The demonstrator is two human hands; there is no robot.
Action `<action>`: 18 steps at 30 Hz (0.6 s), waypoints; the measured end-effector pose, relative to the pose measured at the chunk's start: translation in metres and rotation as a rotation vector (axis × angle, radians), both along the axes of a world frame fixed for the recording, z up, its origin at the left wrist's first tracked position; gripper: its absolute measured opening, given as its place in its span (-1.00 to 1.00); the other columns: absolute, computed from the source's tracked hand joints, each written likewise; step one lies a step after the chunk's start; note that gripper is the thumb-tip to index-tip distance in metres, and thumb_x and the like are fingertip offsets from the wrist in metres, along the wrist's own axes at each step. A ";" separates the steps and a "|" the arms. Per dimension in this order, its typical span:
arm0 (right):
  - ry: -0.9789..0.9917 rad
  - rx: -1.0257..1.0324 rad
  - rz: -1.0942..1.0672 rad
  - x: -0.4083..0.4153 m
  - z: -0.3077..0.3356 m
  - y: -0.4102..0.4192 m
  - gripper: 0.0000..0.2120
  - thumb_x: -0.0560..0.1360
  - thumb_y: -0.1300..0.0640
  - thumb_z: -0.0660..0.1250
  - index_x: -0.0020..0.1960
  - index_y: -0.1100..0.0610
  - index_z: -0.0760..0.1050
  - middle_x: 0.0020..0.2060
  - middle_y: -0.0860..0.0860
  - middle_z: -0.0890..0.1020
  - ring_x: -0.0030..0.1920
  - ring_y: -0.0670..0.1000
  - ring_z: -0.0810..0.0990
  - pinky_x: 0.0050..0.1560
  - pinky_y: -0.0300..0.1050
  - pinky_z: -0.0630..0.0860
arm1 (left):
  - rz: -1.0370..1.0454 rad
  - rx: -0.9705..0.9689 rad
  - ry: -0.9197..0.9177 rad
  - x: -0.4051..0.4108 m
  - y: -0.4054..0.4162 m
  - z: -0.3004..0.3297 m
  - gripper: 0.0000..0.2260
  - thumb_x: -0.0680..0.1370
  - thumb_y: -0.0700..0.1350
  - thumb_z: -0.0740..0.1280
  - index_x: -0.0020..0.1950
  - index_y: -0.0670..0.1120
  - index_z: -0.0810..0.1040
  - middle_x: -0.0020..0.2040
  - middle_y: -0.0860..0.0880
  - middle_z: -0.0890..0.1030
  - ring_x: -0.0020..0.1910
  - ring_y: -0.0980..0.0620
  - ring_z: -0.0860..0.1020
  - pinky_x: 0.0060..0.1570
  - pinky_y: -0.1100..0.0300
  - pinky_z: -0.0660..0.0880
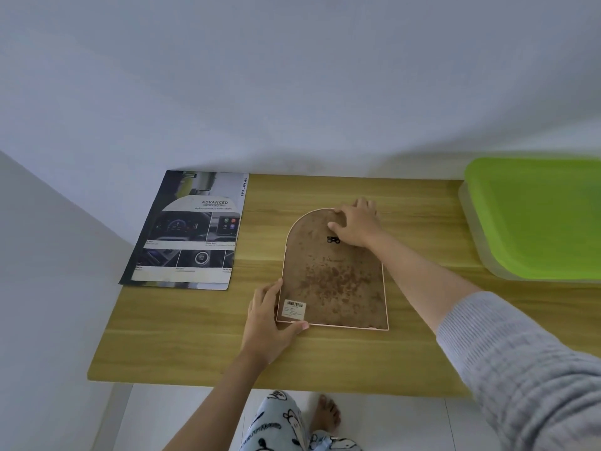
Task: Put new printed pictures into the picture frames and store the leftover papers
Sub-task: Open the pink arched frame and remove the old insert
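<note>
The picture frame [333,275], arch-topped and laid face down, is seen near the middle of the tabletop [182,340], its rounded end turned toward the far edge and its straight end toward the near edge. Its brown, mottled backing board is shown uppermost, edged by a thin pale rim. A small black hanger [333,239] is fixed on the upper part of the backing, and a white barcode label [295,309] is stuck at the near-left corner of the backing.

The near-left corner of the frame is gripped by the left hand [268,320]: the thumb is laid along the straight near edge, while the fingers are set against the left side. The arched top is covered by the right hand [356,224], its fingers spread and bent over the rounded rim and the thumb pressed on the backing just beside the hanger. A grey ribbed sleeve [527,362] is worn on the right arm.

A printed brochure [192,231] with car-interior pictures and the word "ADVANCED" is laid flat at the far-left corner of the tabletop, well apart from the frame. A green lid on a translucent box [536,216] is seen at the right edge of the tabletop. Below the near edge, patterned trousers [279,424] and a bare foot [327,415] are visible on a white floor.
</note>
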State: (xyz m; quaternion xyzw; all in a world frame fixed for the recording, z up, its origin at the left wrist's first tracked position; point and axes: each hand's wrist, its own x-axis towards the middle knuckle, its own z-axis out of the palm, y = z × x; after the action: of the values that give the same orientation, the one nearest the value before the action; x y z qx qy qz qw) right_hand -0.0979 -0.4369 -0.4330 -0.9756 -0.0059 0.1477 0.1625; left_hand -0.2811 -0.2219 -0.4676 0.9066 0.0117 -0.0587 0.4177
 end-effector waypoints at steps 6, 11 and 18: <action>0.163 -0.005 0.040 0.022 0.014 0.000 -0.40 0.33 -0.31 0.37 0.26 -0.03 0.40 0.30 0.10 0.37 0.40 0.19 0.19 0.30 0.12 0.27 | -0.035 0.220 -0.075 -0.005 -0.004 -0.003 -0.16 0.33 0.31 0.34 0.48 -0.05 0.17 0.32 0.05 0.34 0.25 0.03 0.33 0.25 0.11 0.37; 0.267 0.023 0.070 0.036 0.023 0.002 -0.37 0.29 -0.26 0.45 0.22 0.05 0.42 0.29 0.04 0.44 0.34 0.16 0.34 0.25 0.06 0.36 | -0.055 0.285 -0.121 -0.006 -0.004 -0.007 -0.17 0.35 0.35 0.27 0.47 -0.09 0.20 0.30 0.01 0.36 0.22 0.00 0.36 0.21 0.13 0.38; 0.307 0.145 0.041 0.037 0.032 -0.007 -0.39 0.33 -0.14 0.49 0.26 0.07 0.38 0.27 0.03 0.44 0.20 0.07 0.42 0.01 -0.07 0.35 | -0.063 0.287 -0.143 -0.006 -0.003 -0.008 -0.19 0.36 0.34 0.28 0.46 -0.10 0.23 0.30 0.01 0.38 0.21 -0.01 0.38 0.20 0.12 0.39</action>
State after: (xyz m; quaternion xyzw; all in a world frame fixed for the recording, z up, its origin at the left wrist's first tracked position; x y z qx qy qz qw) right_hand -0.0613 -0.4439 -0.4008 -0.9269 -0.0117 0.2973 0.2285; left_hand -0.2868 -0.2244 -0.4757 0.9588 -0.0383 -0.0047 0.2816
